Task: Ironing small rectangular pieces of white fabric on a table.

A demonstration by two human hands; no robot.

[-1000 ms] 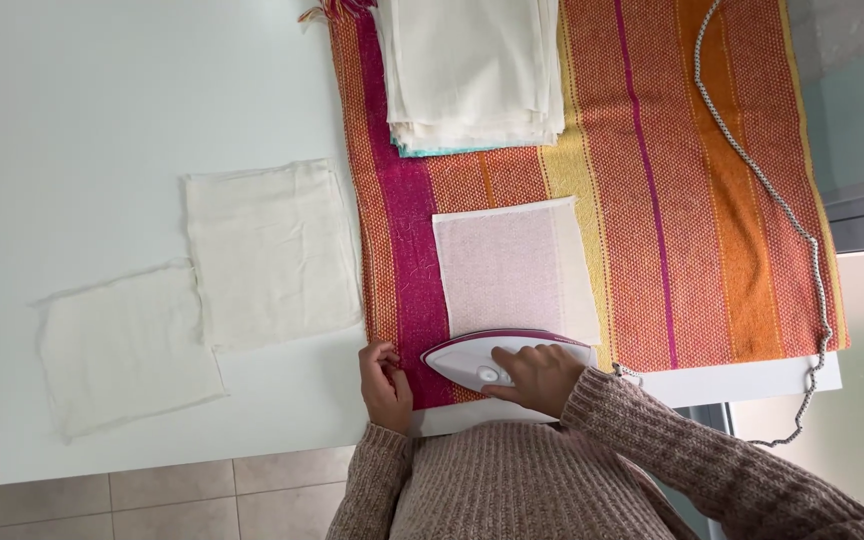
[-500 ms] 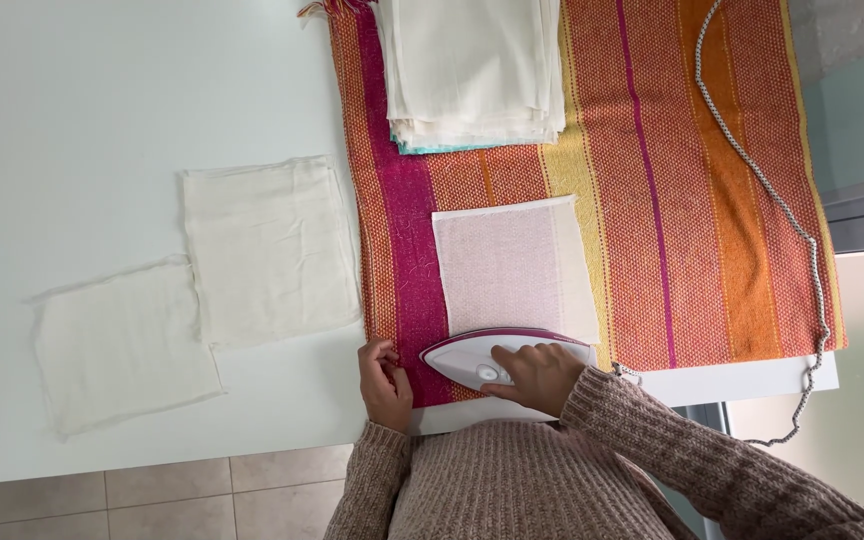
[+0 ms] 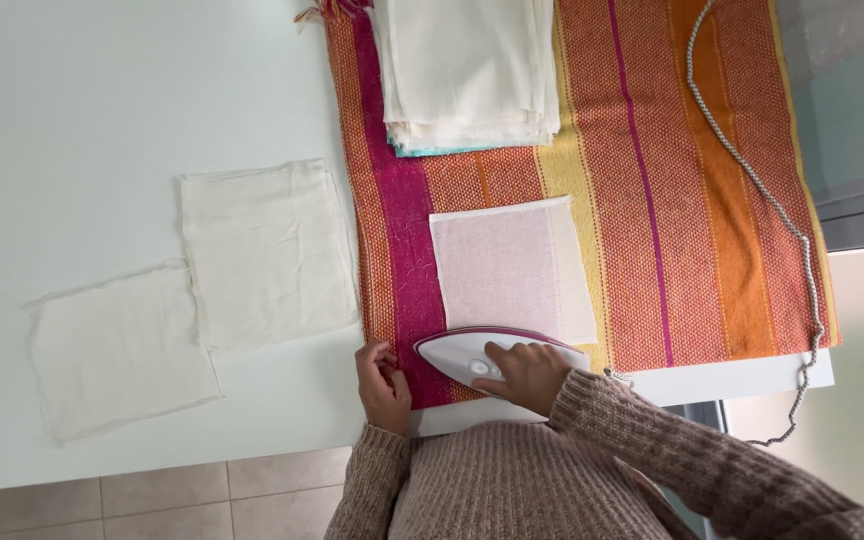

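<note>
Two hands are working at the near edge of a white counter (image 3: 132,100). Your right hand (image 3: 524,372) is gripping the handle of a white iron with a purple rim (image 3: 472,350), your fingers curled narrowly around it. The iron is lying flat on a striped blanket of orange, magenta and yellow (image 3: 692,230), at the near edge of a thin cream cloth square (image 3: 507,265) spread on the stripes. Your left hand (image 3: 382,385) is resting just beside the iron, its fingers bent and pressing on the blanket's magenta edge. A stack of folded cream cloths (image 3: 467,70) is sitting at the far end of the blanket. Two more cream squares are lying flat on the bare counter to your left, one nearer the blanket (image 3: 267,250), one further out (image 3: 117,350). A grey cord (image 3: 752,170) is trailing along the blanket's right side.
</note>
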